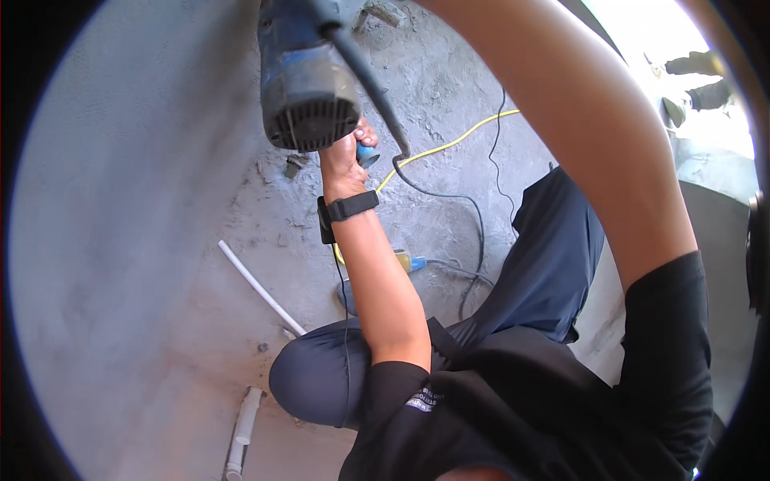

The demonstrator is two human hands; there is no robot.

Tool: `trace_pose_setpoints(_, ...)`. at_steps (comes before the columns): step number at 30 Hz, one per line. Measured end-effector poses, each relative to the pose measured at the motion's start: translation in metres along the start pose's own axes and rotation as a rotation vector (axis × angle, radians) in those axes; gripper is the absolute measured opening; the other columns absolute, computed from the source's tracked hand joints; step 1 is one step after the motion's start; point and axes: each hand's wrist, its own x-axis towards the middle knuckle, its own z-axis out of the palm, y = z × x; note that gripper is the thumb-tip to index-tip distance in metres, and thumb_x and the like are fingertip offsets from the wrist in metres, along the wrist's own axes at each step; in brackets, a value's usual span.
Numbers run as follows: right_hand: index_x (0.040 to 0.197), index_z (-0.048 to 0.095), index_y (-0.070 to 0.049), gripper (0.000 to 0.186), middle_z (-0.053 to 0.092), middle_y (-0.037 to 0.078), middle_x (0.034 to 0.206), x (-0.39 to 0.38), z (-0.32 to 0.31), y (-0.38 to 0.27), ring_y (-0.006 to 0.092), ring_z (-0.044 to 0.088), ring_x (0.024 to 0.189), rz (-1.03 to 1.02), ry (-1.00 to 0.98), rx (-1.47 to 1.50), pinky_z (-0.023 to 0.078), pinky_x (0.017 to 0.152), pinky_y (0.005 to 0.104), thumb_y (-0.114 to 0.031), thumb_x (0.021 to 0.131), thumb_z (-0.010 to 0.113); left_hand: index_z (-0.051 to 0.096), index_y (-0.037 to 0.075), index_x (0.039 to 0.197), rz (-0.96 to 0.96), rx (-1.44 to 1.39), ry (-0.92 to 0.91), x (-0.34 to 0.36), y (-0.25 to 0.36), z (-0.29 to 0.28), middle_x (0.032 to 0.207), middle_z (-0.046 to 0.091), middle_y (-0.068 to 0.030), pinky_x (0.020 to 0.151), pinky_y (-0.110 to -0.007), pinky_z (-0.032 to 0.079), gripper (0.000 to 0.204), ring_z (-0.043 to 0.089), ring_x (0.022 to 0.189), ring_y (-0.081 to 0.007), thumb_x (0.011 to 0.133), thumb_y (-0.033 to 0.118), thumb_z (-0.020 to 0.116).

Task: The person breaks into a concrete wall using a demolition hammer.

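Observation:
A blue and black corded power tool [309, 80] is raised at the top centre, its vented end toward me and its thick cord hanging down to the right. My left hand [349, 156], below and partly behind the tool, is closed around its blue side handle [367, 154]; a black strap with a small device sits on that wrist. My right forearm crosses the upper right and leaves the top edge, so my right hand is out of view.
Rough grey plaster surfaces surround me. A yellow cord [461, 136], thin black wires and a yellow-and-blue connector [413, 262] lie below the tool. White pipes [261, 284] show at lower left. My bent legs are beneath me. A bright opening with dark objects is at upper right.

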Motion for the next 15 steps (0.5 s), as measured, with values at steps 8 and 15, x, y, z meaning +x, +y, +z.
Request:
trace_pose_setpoints(8,0.074,0.052,-0.008,0.022,0.053,0.005,0.063,0.006,0.004,0.017,0.0198,0.054,0.052,0.034,-0.076,-0.059,0.048,0.048,0.0314,-0.014,0.095,0.051,0.047,0.014,0.084,-0.097,0.017,0.059,-0.016,0.008,-0.006,0.062,0.044,0.0041,0.046,-0.021,0.037,0.023,0.042,0.048,-0.0045,0.096,0.023,0.065)
trace_pose_setpoints(15,0.075,0.051,-0.007,0.018,0.054,0.005,0.063,0.003,0.016,0.036,0.0175,0.052,0.048,0.021,-0.015,-0.061,0.049,0.047,0.03,-0.012,0.093,0.052,0.044,0.017,0.073,-0.064,0.051,0.067,-0.005,-0.011,-0.028,0.058,0.043,0.0045,0.044,-0.023,0.037,0.033,0.039,0.045,-0.0063,0.095,0.026,0.067)
